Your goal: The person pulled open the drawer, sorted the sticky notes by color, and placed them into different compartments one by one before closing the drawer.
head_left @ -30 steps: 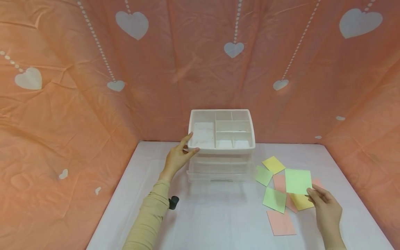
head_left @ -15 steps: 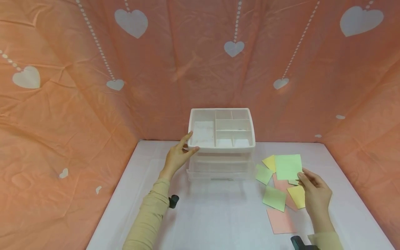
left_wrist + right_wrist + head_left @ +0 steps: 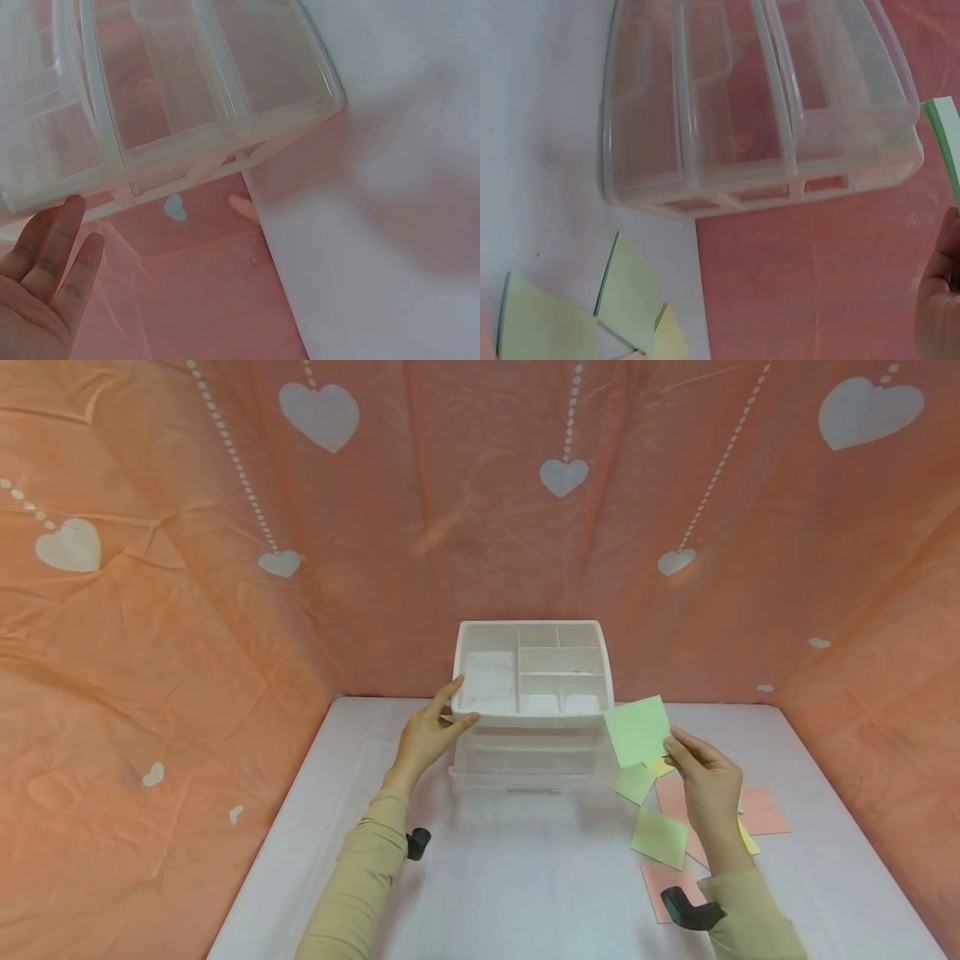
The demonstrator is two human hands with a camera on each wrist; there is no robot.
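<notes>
A white plastic drawer organizer [image 3: 532,721], with a divided top tray and clear drawers below, stands at the back of the table. My left hand [image 3: 425,739] touches its front left corner, thumb at the front rim and index finger at the left rim. In the left wrist view, fairly straight fingers [image 3: 75,289] lie along the organizer's side. My right hand [image 3: 705,777] pinches a light green sticky note pad [image 3: 637,731] by its right edge. That pad is raised just beside the tray's front right corner, and its thickness shows in the right wrist view.
More sticky note pads lie on the white table [image 3: 510,877] at the right: green [image 3: 659,837], pink [image 3: 767,812] and yellow [image 3: 748,837] ones, partly overlapping. My right arm hides some. Orange-pink cloth [image 3: 510,552] with hearts hangs behind and at both sides.
My right hand has moved left and away from me with the green sticky note pad, from over the loose pads to the organizer's right corner. The left hand has stayed at the organizer.
</notes>
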